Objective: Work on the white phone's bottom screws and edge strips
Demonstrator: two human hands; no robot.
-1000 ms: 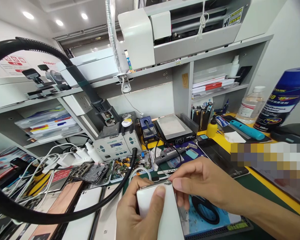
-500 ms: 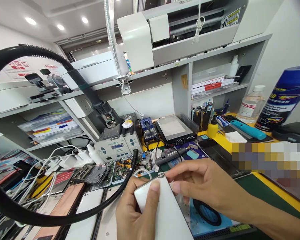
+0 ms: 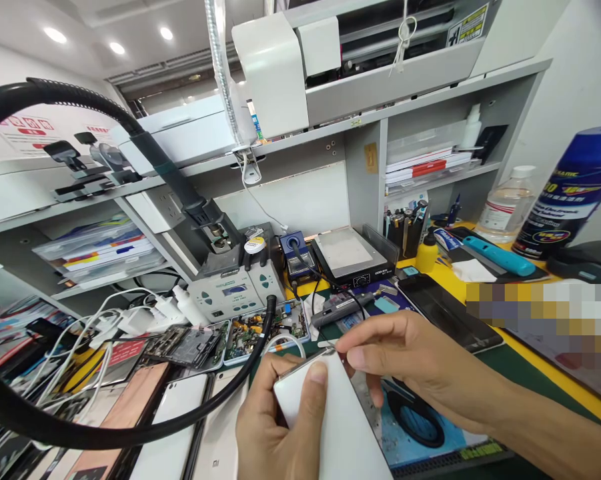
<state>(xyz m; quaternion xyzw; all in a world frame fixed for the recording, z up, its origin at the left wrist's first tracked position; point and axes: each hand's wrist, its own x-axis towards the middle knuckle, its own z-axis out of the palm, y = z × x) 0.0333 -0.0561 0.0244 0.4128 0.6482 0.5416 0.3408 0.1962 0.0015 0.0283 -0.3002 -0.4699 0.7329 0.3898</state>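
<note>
A white phone (image 3: 350, 427) leans in my left hand (image 3: 280, 420), its back toward me and its top edge away from me. The thumb lies flat near the top of the back, and the fingers wrap round the left side. At the top right corner, my right hand (image 3: 410, 357) has its thumb and index finger drawn together close to the edge. Whatever lies between those fingertips is too small to make out. Just beyond the phone's top edge, a white cable (image 3: 287, 339) curves over the bench.
A thick black hose (image 3: 145, 437) loops across the left, over several phones (image 3: 173, 417). Behind are a tray of circuit boards (image 3: 265, 333), a hot air station (image 3: 235, 290) and a hot plate (image 3: 345, 257). At right stand a blue spray can (image 3: 565, 193) and a clear bottle (image 3: 507, 207).
The phone and both hands sit slightly further right and lower in view. My right fingertips stay at the phone's top corner, and the camera view has shifted a little.
</note>
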